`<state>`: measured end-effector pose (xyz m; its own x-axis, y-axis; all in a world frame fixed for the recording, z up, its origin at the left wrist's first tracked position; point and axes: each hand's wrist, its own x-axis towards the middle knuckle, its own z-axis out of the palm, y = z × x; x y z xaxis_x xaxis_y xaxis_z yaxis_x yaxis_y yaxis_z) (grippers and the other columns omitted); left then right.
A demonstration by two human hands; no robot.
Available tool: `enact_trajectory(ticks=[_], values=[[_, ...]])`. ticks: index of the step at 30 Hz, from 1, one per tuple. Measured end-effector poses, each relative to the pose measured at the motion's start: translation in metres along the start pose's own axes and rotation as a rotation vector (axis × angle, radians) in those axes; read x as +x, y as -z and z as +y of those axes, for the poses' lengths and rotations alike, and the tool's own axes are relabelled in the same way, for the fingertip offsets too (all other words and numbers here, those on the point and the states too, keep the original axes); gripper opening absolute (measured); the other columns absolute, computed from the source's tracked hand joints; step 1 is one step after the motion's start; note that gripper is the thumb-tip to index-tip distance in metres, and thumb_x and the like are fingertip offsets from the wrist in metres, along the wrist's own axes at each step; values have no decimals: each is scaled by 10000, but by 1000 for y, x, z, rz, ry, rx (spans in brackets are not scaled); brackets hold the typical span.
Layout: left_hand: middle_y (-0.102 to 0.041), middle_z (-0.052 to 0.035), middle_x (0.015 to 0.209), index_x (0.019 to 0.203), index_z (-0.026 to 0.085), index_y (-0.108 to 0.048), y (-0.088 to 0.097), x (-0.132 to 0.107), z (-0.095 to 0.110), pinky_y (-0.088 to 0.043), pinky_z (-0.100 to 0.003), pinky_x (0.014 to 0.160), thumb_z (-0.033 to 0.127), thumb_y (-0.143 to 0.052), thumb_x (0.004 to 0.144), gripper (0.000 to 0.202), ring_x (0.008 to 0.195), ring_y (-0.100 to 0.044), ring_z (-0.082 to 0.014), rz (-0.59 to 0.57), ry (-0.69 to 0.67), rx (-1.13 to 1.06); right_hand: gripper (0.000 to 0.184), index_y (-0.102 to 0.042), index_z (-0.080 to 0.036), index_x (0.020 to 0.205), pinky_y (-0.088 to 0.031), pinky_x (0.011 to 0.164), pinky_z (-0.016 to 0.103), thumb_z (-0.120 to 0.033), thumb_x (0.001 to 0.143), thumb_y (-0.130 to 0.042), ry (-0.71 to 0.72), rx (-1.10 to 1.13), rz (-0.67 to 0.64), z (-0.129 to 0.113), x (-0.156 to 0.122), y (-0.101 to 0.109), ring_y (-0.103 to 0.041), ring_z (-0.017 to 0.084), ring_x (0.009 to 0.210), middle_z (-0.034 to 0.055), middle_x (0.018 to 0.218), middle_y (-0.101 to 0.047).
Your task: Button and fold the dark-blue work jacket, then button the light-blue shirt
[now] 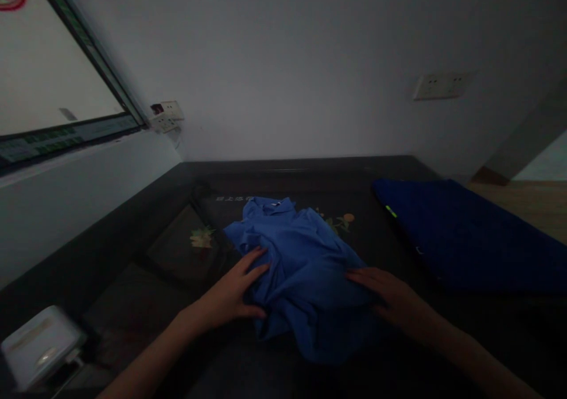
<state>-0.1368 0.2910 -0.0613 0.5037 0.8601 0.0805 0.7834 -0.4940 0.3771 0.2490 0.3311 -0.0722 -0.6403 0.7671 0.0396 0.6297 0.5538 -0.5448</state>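
A blue collared shirt [305, 257] lies crumpled on the dark table, its collar pointing toward the wall. My left hand [241, 289] rests at the shirt's left side, fingers spread over the cloth and thumb apart. On the opposite side, my right hand [385, 295] touches the fabric with fingers stretched out. Neither hand visibly grips the cloth. The shirt's lower end falls into deep shadow near me.
A dark blue folded cloth [469, 233] lies at the table's right. At the lower left sits a white box-like device [42, 346] with a cable. The dark table [283, 165] meets the wall, which carries sockets [443, 86]. A window [57, 62] is at left.
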Motion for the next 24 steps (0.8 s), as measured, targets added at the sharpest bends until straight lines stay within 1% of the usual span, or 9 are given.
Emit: enact_trajectory(ticks=[3,5,9,14,17,19,21,22,24], values=[[-302,-104,1506,1216,230,-564,-3,6,0,-324,-452,1108,253,-581,843,374,1380,-291,-273,27,10,-32,604,-593,-270,1235,-414,1027,433,-35,700,-439,-39,17,48,4,1,-7,-558,209,1159,49,1234,-622],[-371,-74,1475,1124,223,-617,-3,14,0,-332,-404,1112,203,-475,892,272,1354,-349,-232,49,46,-85,554,-633,-252,1168,-456,977,406,-51,700,-414,-72,51,113,7,0,-6,-602,202,1084,51,1152,-661],[-479,-52,1400,1095,221,-635,-4,42,9,-367,-355,1085,230,-427,916,275,1267,-465,-202,56,50,-244,435,-683,-224,1026,-502,891,397,-125,700,-413,-161,86,316,15,2,9,-649,225,976,56,1040,-696],[-560,-80,1309,1131,185,-610,-17,92,35,-339,-365,1083,271,-443,912,289,1227,-490,-212,80,-28,-540,313,-684,-220,916,-528,789,383,-224,685,-473,-294,102,594,28,-1,49,-670,245,842,46,918,-714],[-648,-65,1122,1039,164,-620,-22,116,45,-429,-344,980,346,-442,910,285,1058,-582,-202,-58,-85,-752,268,-675,-212,890,-528,761,373,-266,671,-531,-347,163,758,23,-4,77,-667,243,820,56,897,-710],[-671,-33,965,925,163,-630,-16,123,43,-466,-318,902,413,-458,895,306,924,-605,-179,-158,-94,-828,261,-668,-201,900,-527,748,365,-277,674,-561,-364,212,832,9,-4,92,-662,235,818,69,910,-700],[-668,-16,901,856,165,-638,-1,122,33,-471,-305,873,476,-517,850,334,874,-598,-166,-210,-73,-847,253,-665,-199,908,-527,755,360,-284,683,-584,-313,241,830,-11,-2,103,-657,228,829,71,933,-687],[-667,-17,895,842,164,-644,9,119,26,-474,-302,862,501,-554,818,350,866,-595,-167,-215,-50,-850,252,-667,-204,916,-525,780,363,-288,690,-593,-256,245,785,-22,0,107,-653,229,853,68,950,-679],[-669,-38,868,830,146,-655,32,109,8,-493,-301,803,541,-596,767,404,816,-600,-173,-131,41,-861,265,-679,-226,957,-501,872,377,-291,709,-612,-113,228,600,-45,4,111,-631,242,955,63,1008,-663]])
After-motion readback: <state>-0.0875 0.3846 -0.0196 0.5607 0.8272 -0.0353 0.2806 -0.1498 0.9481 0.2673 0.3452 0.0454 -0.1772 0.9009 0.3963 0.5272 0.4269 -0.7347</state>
